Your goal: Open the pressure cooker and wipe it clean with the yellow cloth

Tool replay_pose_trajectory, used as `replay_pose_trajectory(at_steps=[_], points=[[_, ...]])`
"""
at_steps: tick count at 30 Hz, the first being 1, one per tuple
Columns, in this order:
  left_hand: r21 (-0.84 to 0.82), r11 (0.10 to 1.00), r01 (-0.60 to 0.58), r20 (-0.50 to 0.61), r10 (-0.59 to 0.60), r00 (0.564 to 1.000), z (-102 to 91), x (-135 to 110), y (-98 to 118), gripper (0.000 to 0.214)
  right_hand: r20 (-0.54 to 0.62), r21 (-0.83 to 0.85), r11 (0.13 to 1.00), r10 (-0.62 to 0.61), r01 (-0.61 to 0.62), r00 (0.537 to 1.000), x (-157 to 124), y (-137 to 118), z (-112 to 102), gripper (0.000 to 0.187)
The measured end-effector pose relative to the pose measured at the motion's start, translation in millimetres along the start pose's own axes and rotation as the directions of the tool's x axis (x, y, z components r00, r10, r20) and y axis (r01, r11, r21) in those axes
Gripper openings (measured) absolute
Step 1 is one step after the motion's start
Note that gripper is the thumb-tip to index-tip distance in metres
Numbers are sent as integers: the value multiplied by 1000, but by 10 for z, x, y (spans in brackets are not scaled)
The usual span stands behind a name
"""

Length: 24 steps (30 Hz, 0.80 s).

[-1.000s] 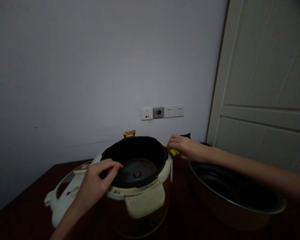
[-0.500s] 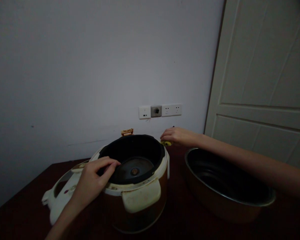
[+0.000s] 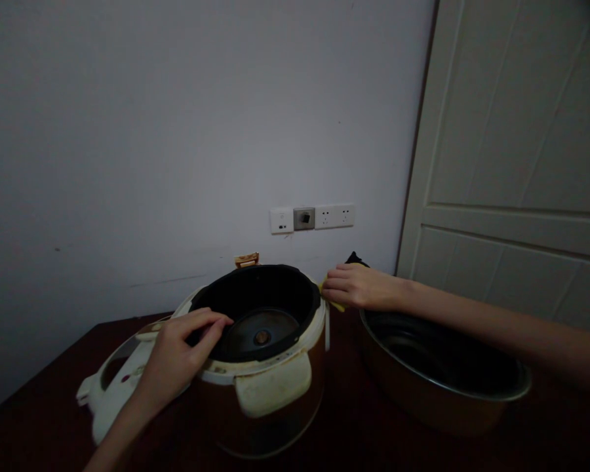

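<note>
An open electric cooker (image 3: 270, 387) with a white rim and a dark empty cavity stands on a dark table. My left hand (image 3: 181, 357) grips its near left rim, fingers curled over the edge. My right hand (image 3: 356, 287) is closed on a small yellow cloth (image 3: 335, 304) and presses it against the cooker's far right rim. The heating plate (image 3: 261, 337) shows at the cavity's bottom.
A metal inner pot (image 3: 442, 373) stands right of the cooker, under my right forearm. The cooker's white lid (image 3: 111, 387) lies to the left. Wall sockets (image 3: 312, 217) sit on the grey wall behind; a door (image 3: 516, 164) is at right. The dark table (image 3: 354, 432) extends toward me.
My right hand with the yellow cloth slid along the cooker's far right rim, back toward the wall and then forward again. My left hand stayed on the rim.
</note>
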<state>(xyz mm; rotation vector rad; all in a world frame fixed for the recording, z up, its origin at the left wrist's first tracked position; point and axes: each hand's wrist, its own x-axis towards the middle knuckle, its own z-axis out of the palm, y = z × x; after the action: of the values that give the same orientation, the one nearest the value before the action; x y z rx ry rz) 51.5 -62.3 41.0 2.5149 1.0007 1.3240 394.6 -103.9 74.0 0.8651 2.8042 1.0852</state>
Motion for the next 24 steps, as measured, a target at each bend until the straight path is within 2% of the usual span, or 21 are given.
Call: replay_pose_trajectory(at_steps=[4, 8, 11, 13, 15, 19, 24], points=[[-1, 1000, 3, 2, -3, 1000, 10, -6, -15, 22, -35, 3, 999, -46, 46, 998, -13, -178, -135, 27], [1, 1000, 6, 4, -6, 1000, 8, 2, 4, 23, -105, 115, 992, -45, 57, 993, -6, -338, -281, 25], [0, 1000, 4, 4, -4, 1000, 4, 9, 19, 24, -114, 211, 975, -44, 68, 992, -25, -343, -394, 23], [3, 1000, 9, 4, -9, 1000, 0, 10, 24, 24, -111, 247, 968, -5, 32, 994, -54, -254, -437, 23], [3, 1000, 11, 7, -11, 1000, -4, 9, 27, 24, -105, 230, 972, 68, -42, 992, -86, -116, -426, 23], [-3, 1000, 12, 27, -12, 1000, -15, 6, 37, 25, -35, 65, 987, 147, -145, 989, -88, 97, -249, 17], [1, 1000, 7, 44, -7, 999, -26, 9, 49, 25, 48, -69, 994, 88, -84, 995, 46, 14, -87, 12]])
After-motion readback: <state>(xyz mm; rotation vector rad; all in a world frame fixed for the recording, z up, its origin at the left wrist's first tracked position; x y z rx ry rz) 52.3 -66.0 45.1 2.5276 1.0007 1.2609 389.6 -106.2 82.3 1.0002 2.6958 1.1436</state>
